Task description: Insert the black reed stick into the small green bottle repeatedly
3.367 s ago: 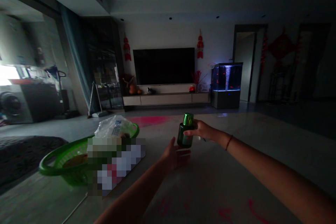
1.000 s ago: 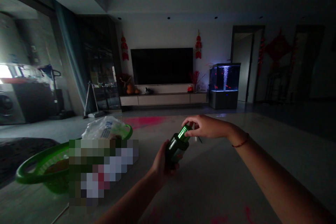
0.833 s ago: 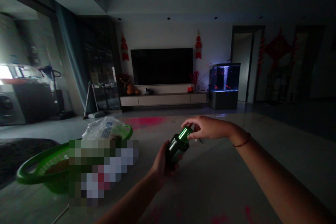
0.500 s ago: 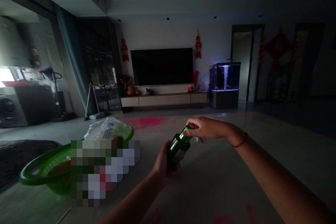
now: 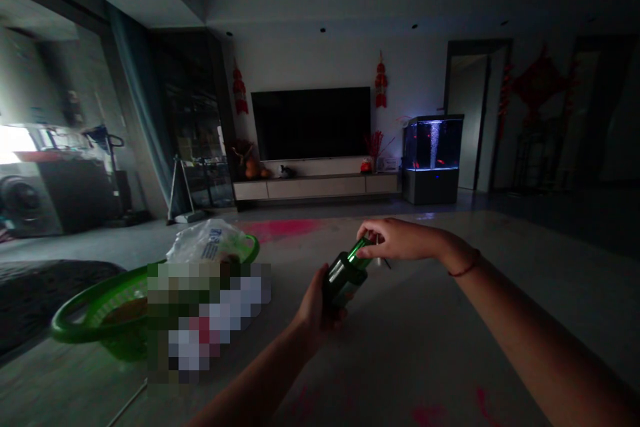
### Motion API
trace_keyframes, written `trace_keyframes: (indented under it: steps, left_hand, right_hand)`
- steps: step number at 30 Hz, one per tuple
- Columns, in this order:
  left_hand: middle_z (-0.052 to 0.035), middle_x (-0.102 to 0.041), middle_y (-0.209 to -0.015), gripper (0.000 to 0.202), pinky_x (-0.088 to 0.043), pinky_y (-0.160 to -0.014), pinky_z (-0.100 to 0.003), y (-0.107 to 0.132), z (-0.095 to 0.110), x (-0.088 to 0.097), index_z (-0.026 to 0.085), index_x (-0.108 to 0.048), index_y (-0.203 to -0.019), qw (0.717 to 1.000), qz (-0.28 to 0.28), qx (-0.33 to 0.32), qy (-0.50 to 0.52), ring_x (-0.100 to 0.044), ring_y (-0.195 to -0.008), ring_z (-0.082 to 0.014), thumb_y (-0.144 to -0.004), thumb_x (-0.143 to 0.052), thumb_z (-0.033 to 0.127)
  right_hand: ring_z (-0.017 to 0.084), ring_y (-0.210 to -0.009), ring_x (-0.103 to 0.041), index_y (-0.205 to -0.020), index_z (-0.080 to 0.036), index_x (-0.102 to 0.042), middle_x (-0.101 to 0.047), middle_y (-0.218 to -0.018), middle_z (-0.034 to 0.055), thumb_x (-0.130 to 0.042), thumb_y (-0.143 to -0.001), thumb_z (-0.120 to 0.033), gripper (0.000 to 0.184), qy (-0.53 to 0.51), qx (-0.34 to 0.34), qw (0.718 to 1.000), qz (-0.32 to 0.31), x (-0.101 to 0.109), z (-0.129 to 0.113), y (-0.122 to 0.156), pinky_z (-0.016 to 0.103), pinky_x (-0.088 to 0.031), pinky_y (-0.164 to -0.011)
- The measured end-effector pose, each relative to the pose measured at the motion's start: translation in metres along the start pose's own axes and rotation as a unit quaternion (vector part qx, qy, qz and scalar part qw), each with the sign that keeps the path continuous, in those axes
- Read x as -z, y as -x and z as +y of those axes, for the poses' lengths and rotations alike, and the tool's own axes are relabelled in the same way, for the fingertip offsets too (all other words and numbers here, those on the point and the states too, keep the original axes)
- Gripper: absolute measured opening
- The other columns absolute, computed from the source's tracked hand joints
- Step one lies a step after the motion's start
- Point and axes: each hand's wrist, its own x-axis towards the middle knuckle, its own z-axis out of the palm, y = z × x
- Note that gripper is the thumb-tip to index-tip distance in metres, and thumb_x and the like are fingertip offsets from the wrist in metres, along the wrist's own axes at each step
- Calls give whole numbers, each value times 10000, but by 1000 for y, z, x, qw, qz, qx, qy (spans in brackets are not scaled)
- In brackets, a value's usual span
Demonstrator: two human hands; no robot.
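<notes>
A dark green bottle (image 5: 345,279) is tilted, its top leaning up and to the right. My left hand (image 5: 320,310) is closed around its body from below and from the left. At the top end, the fingers of my right hand (image 5: 395,239) grip the shiny green cap (image 5: 358,251). The cap lines up with the bottle, but I cannot tell whether it is screwed on or loose. Under my right fingers, part of a small thin dark object shows against the table, too unclear to name.
A green plastic basket (image 5: 75,332) with a clear plastic bag (image 5: 203,240) stands on the table (image 5: 400,360) at the left; a blurred-out patch covers its right part. Beyond the table are a TV cabinet (image 5: 320,187) and a lit fish tank (image 5: 433,145).
The view has shifted slightly, so the background sits a little to the right. Both hands keep their hold on bottle and cap, with little visible change between them.
</notes>
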Motion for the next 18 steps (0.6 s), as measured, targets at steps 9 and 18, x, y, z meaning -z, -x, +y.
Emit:
trace_keyframes:
  steps: [9, 18]
  left_hand:
    - [-14, -539, -595, 449, -196, -329, -174, 3, 2, -2, 142, -505, -825, 1000, 8, 2, -2, -413, -336, -73, -785, -311, 545]
    - [1, -511, -566, 441, -205, -329, -173, -2, -2, 1, 153, -495, -823, 1000, 13, -3, -15, -418, -333, -79, -778, -312, 551]
  right_hand:
    - [140, -701, -542, -1125, -144, -484, -569, -873, 79, -543, -686, -504, 570, 5, -21, 1000, -10, 1, 4, 0, 248, -428, -600]
    - [135, -713, -539, -1131, -152, -475, -554, -917, 69, -672, -575, -411, 645, 34, -14, 998, -43, 4, 3, 2, 234, -429, -606]
